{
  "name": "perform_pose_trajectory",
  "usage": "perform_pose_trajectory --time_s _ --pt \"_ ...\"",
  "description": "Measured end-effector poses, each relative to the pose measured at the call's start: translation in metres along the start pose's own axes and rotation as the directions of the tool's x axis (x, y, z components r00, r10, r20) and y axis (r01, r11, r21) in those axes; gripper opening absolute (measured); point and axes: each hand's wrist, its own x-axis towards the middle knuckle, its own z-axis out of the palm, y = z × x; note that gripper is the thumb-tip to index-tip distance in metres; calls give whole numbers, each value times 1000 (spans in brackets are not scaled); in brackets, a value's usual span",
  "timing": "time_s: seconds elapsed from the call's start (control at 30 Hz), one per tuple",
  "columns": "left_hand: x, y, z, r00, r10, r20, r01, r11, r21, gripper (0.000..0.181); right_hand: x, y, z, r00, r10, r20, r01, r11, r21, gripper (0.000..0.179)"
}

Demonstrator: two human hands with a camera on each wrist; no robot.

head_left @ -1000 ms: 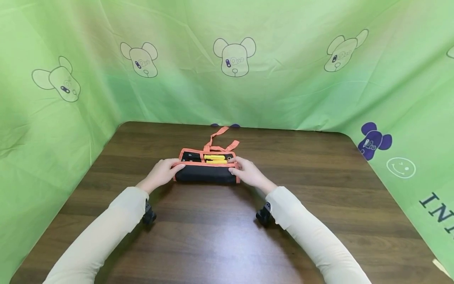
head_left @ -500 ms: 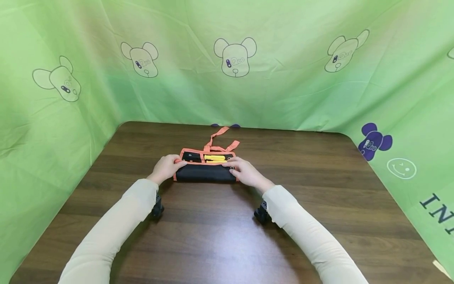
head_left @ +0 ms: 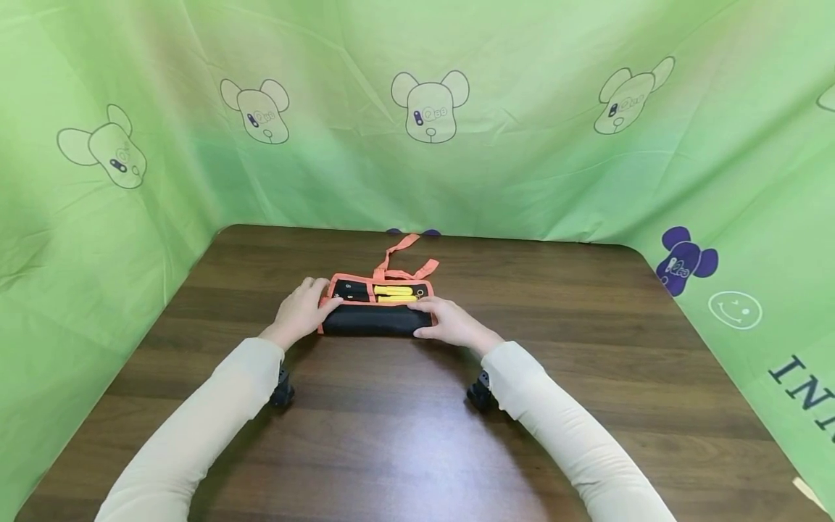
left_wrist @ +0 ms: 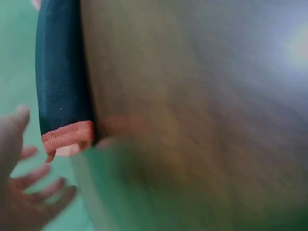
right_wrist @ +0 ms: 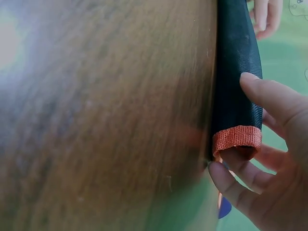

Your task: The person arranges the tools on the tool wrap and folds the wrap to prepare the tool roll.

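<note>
A black tool roll (head_left: pixel 375 320) with orange trim lies partly folded on the table, its near part a thick cylinder. Yellow handles (head_left: pixel 393 291) show in its pockets on the far side. At its left end is my left hand (head_left: pixel 300 312); the left wrist view shows the fingers spread and apart from the orange-edged end (left_wrist: pixel 70 137). My right hand (head_left: pixel 453 324) holds the right end. In the right wrist view the thumb (right_wrist: pixel 269 94) rests on the black fabric, and the curled fingers go round the orange edge (right_wrist: pixel 237 137). The tool heads are hidden inside.
Orange tie straps (head_left: pixel 404 264) trail from the roll's far side towards the back edge of the wooden table (head_left: pixel 554 304). A green printed curtain (head_left: pixel 496 167) stands behind and along both sides. A small pale object (head_left: pixel 809 493) is at the right edge.
My left hand first moved in to the roll's left end, then its fingers lifted and spread away. My right thumb slid nearer the front of the roll. The roll stayed almost in place.
</note>
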Motion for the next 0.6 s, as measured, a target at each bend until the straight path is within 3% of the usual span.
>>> perform_pose_trajectory --time_s 0.03,0.1,0.17,0.23,0.37,0.6 --pt "-3 -1 0 998 67 -19 -67 998 11 47 0 1 0 1000 -2 4 2 1000 -14 56" --pt "-9 -3 2 979 201 -25 -200 979 48 49 -1 2 0 1000 -11 12 12 999 -47 58" --pt "-14 -5 3 952 306 11 -306 949 82 52 -2 3 0 1000 -11 20 12 997 -79 59" --pt "-17 -6 4 928 367 68 -373 922 107 57 -3 3 -1 1000 -6 23 8 994 -105 60" --pt "-21 -8 4 911 381 160 -400 909 114 65 -4 3 -2 1000 -20 17 22 992 -125 62" --pt "-17 -11 3 906 373 199 -405 900 161 59 1 1 2 993 -118 -7 114 968 -225 60"
